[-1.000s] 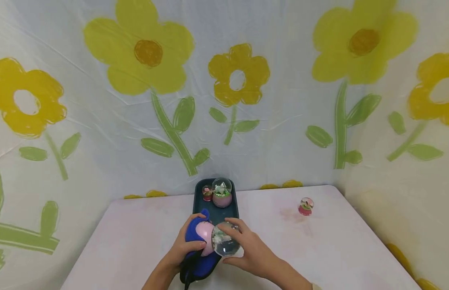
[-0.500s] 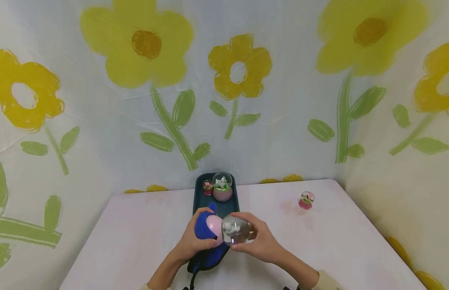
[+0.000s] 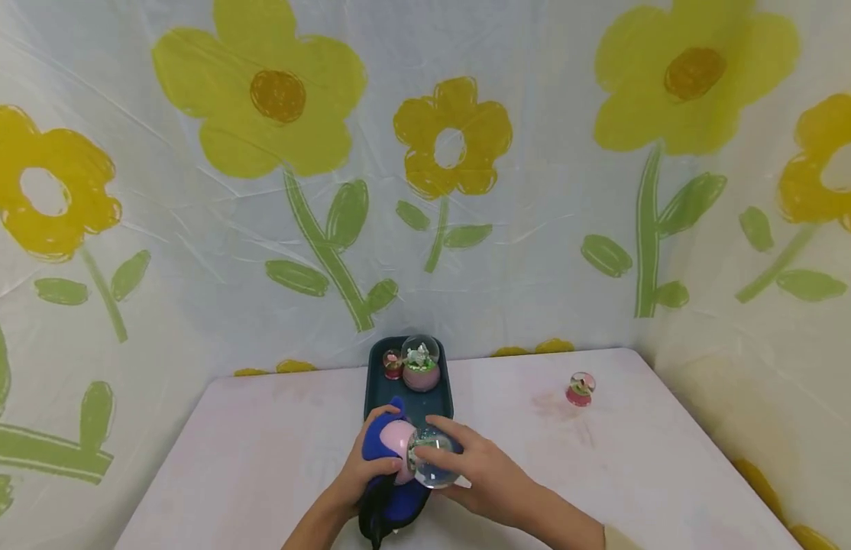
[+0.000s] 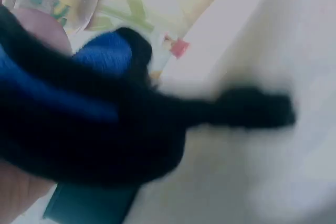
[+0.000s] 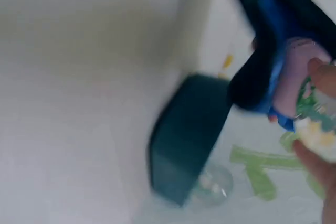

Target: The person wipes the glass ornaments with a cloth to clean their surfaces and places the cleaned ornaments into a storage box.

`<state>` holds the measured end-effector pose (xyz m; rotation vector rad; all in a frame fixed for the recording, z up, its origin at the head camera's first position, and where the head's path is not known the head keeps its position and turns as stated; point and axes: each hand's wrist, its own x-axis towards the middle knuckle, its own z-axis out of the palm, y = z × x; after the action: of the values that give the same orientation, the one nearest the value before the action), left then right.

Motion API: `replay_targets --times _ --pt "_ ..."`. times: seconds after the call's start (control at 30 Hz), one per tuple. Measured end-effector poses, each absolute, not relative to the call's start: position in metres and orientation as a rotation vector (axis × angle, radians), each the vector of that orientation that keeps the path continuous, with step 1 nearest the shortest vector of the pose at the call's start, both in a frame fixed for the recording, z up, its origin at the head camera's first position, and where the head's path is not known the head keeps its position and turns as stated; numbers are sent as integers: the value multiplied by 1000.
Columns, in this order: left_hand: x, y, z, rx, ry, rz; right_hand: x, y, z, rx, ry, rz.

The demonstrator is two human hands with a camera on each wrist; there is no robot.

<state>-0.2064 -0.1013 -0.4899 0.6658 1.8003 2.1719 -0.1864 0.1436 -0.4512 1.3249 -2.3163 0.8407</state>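
My left hand (image 3: 357, 475) grips a blue cloth piece with black edging and a black strap (image 3: 405, 506), wrapped around the pink base (image 3: 396, 439) of a large snow globe (image 3: 435, 462). The globe lies tilted sideways, its clear dome toward my right hand (image 3: 490, 473). Thumb and fingers of that hand hold the dome, and it shows small figures and green bits inside. In the left wrist view the cloth (image 4: 105, 56) hides most of the base. The right wrist view shows right fingertips (image 5: 315, 161) on the dome beside the pink base (image 5: 296, 74).
Just beyond the hands is a dark green tray (image 3: 380, 393) holding another large snow globe (image 3: 421, 374) and a small one with a red base (image 3: 393, 365). A second small snow globe (image 3: 580, 389) stands at the right of the white table (image 3: 260, 435). Flower-printed cloth (image 3: 535, 229) hangs behind.
The held snow globe has been turned about within the hands, and the right fingers have shifted on the dome. Both hands rose slightly, then lowered again. The tray and its globes stay put.
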Motion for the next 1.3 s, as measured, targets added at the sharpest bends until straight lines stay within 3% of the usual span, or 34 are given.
replay_targets --times 0.1,0.23,0.57,0.7,0.93,1.3 --pt "-207 -101 -491 609 1691 2170 -190 147 -450 1428 -2202 648" --pt "-205 -97 -492 597 1767 2110 -192 152 -451 1350 -2315 1069" --pt "-197 -91 -496 771 2210 2004 -194 150 -453 529 -2419 2436" --pt "-195 -91 -498 825 2339 1949 -191 148 -450 347 -2381 2627" --pt "-179 -91 -511 789 2039 2129 -167 143 -460 597 -2452 2289" --pt "-190 -97 -503 786 1633 2073 -167 156 -463 1331 -2282 1204"
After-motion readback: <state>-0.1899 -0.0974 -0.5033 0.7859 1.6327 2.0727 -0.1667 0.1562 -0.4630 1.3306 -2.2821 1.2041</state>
